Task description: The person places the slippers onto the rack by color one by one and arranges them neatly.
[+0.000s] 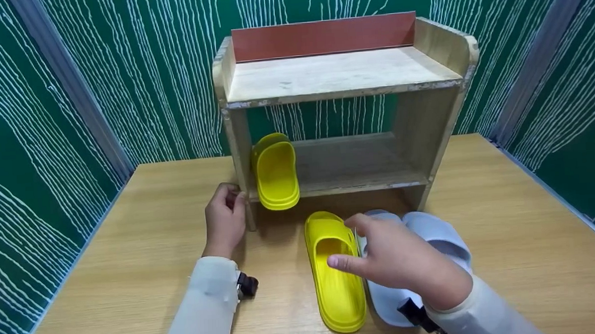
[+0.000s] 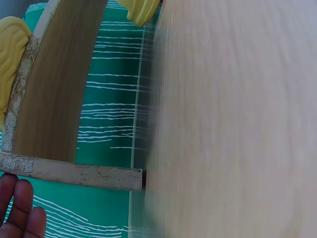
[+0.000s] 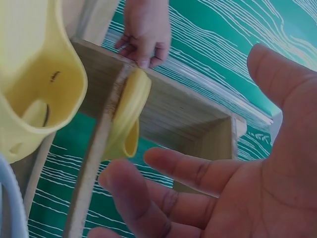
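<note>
Beside the front left upright of a small wooden rack (image 1: 348,185) is my left hand (image 1: 225,215), its loosely bent fingers touching the upright's outer side. One yellow slipper (image 1: 278,175) sits on the rack's lower shelf at the left, its heel out past the front edge. A second yellow slipper (image 1: 341,295) lies on the table in front of the rack. Over its right side hovers my right hand (image 1: 396,253), thumb and fingers spread and holding nothing. That hand and its forearm partly cover a pair of pale blue slippers (image 1: 433,226).
The rack's top shelf (image 1: 338,75) has a reddish-brown back board (image 1: 322,38). Green walls (image 1: 173,92) with white streaks enclose the wooden table (image 1: 131,274) at the back and both sides. Bare tabletop shows left and right of the rack.
</note>
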`<state>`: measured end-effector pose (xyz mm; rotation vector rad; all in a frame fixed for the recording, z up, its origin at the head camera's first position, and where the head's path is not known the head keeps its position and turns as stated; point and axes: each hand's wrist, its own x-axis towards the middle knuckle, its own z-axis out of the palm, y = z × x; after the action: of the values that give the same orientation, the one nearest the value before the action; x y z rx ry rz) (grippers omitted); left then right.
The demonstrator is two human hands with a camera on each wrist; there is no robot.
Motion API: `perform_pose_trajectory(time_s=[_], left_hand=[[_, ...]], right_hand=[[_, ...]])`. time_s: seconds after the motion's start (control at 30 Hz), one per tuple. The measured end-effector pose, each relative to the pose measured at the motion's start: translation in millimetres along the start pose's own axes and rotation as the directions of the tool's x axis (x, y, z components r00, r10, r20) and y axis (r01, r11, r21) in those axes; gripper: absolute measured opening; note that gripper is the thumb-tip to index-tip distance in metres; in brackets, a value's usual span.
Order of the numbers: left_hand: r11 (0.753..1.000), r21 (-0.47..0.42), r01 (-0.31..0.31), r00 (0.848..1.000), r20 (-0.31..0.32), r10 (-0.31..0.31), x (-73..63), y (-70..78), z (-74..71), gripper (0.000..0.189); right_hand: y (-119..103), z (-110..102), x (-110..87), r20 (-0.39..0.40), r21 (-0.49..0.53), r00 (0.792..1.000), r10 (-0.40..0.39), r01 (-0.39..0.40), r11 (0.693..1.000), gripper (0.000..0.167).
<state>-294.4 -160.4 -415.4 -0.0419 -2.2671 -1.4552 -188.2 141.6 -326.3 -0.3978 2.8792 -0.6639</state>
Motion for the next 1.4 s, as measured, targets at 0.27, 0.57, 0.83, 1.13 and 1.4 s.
perform_pose_trajectory(time_s=[0.27,0.57,0.83,1.13,1.4], left_hand=[[1.000,0.019,-0.020,1.000,-0.007,0.020,1.2,-4.1,0.7,0.012],[1.000,0.004,-0.008,1.000,-0.004,0.008,1.8,-1.5,1.3,0.012],[1.000,0.002,0.004,1.000,0.002,-0.004,2.2,-3.0,1.0,0.012],[1.000,0.009,0.006,1.000,0.001,-0.006,1.3,-2.7,0.2,0.013],[1.000,0.001,-0.012,1.000,-0.003,0.012,1.2,-3.7,0.9,0.012]], right_hand=[[4.2,15.5,-2.9,-0.002,-0.073,1.000,-0.015,0.015,0.997,0.091],[-1.2,19.7,-3.4,0.103,-0.098,0.993,0.060,-0.050,0.994,0.094],[-3.6,24.0,-5.8,0.151,-0.173,0.986,0.075,-0.048,0.984,0.088],[-3.1,31.9,-8.6,0.144,-0.219,0.989,0.036,-0.004,0.976,0.065],[1.0,39.5,-8.1,0.142,-0.267,0.990,0.023,0.016,0.963,0.066]])
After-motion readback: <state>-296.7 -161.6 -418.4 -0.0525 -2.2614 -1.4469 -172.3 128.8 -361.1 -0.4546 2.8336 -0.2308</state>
